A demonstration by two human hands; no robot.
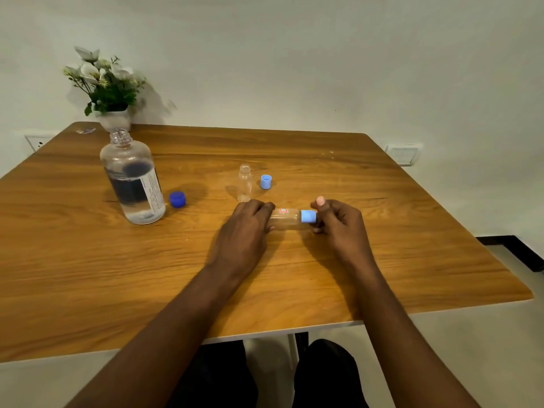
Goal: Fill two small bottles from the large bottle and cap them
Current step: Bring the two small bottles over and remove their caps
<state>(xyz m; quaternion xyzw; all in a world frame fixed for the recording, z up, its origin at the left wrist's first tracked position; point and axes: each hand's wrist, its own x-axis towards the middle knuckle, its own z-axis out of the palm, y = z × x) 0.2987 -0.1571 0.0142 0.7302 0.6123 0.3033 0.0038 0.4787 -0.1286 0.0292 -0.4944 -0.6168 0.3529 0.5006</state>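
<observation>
A small clear bottle (287,218) lies sideways above the table, held between both hands. My left hand (244,234) grips its base end. My right hand (338,222) pinches its light blue cap (308,216), which sits on the neck. A second small bottle (245,184) stands upright and uncapped behind them, with its light blue cap (266,182) lying open side up just to its right. The large clear bottle (132,181) stands uncapped at the left, partly filled with clear liquid. Its dark blue cap (177,199) rests on the table beside it.
The wooden table (382,260) reaches from the wall to its near edge in front of me. A white vase of flowers (109,89) stands at the far left corner, behind the large bottle. My knees show below the near edge.
</observation>
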